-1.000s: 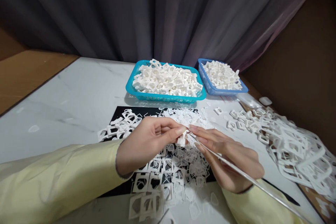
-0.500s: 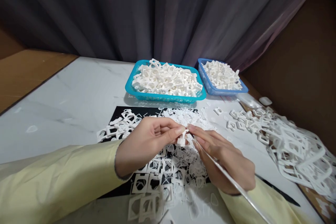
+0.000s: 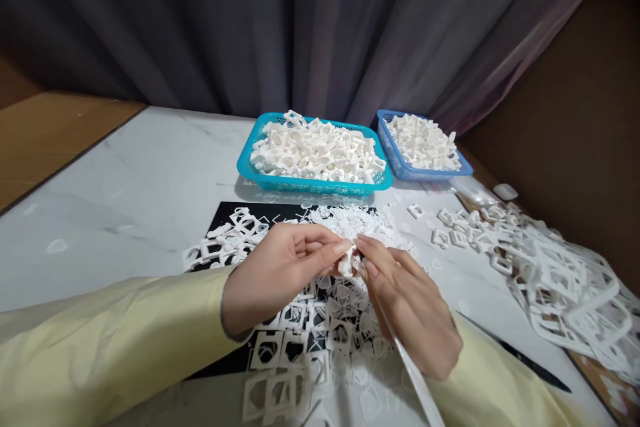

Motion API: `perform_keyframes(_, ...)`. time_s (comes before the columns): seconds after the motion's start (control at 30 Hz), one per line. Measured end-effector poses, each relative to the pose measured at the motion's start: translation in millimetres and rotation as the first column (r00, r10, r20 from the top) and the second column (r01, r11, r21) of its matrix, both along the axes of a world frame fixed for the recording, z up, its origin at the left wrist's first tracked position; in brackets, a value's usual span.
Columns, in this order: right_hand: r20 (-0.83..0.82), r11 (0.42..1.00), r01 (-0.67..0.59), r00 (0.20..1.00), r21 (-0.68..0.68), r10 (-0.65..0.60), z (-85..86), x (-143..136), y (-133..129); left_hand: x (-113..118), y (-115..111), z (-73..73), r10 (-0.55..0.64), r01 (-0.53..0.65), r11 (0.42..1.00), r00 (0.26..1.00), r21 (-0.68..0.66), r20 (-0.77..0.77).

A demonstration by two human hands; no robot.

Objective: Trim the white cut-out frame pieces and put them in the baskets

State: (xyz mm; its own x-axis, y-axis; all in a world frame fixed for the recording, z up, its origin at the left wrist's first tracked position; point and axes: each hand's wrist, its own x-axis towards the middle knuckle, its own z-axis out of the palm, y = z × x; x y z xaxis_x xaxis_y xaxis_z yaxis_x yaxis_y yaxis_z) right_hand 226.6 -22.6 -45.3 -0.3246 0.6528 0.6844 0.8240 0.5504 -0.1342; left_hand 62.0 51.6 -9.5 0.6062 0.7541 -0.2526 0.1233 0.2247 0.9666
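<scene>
My left hand [image 3: 285, 273] is closed, with thumb and forefinger pinching a small white plastic piece [image 3: 345, 265] above the black mat. My right hand [image 3: 413, 307] meets it fingertip to fingertip. In its fingers is a long, thin silvery tool [image 3: 411, 373], whose shaft slants down toward the bottom edge. The tool's tip lies at the white piece, partly hidden by the fingers, so its exact kind is unclear. Beneath both hands, the black mat [image 3: 220, 361] carries square white frames [image 3: 267, 349] and many thin white scraps [image 3: 360, 310].
A teal basket [image 3: 315, 185] heaped with white pieces stands behind the hands, beside a blue basket [image 3: 425, 175] of similar pieces. Loose white frames [image 3: 480, 240] and tangled white plastic strips [image 3: 575, 293] cover the right side. A dark, slim pointed tool [image 3: 535, 365] lies near my right sleeve.
My right hand has turned and shifted slightly left, swinging the tool's shaft to a steeper angle. My left hand keeps its pinch on the white piece, almost still.
</scene>
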Motion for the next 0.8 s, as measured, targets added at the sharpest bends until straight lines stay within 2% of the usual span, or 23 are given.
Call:
perform_keyframes(0.1, 0.046, 0.997, 0.004, 0.999, 0.076, -0.008, 0.2, -3.6, -0.6, 0.4, 1.2, -1.0, -0.004, 0.005, 0.999, 1.000, -0.033, 0.017)
perform_keyframes(0.23, 0.075, 0.997, -0.006, 0.997, 0.075, 0.000, -2.9, -5.0, 0.0, 0.5, 2.6, -1.1, -0.009, 0.010, 0.998, 1.000, -0.059, 0.027)
perform_keyframes(0.33, 0.077, 0.996, 0.027, 0.996, 0.080, -0.033, -4.3, 6.1, 6.5, 0.4, 0.1, -0.8, -0.041, 0.044, 0.995, 0.999, -0.086, 0.031)
perform_keyframes(0.47, 0.017, 0.990, 0.081, 0.996, 0.113, -0.083, 1.6, 28.4, 17.6, -0.6, -4.7, -1.6, -0.128, 0.127, 0.988, 0.992, -0.087, 0.003)
perform_keyframes(0.63, -0.158, 0.979, 0.135, 0.981, 0.154, -0.111, 12.7, 27.0, 15.1, -2.0, -3.8, -3.4, -0.091, 0.091, 0.995, 0.996, -0.037, 0.012)
perform_keyframes(0.7, -0.226, 0.978, 0.130, 0.970, 0.164, -0.091, 15.3, 21.7, 11.9, -2.1, -3.0, -4.2, -0.096, 0.097, 0.995, 0.995, -0.026, 0.039)
perform_keyframes(0.8, -0.255, 0.991, 0.045, 0.967, 0.129, -0.010, 19.3, 18.3, 8.2, -2.1, -3.2, -4.5, -0.082, 0.083, 0.996, 0.995, -0.015, 0.056)
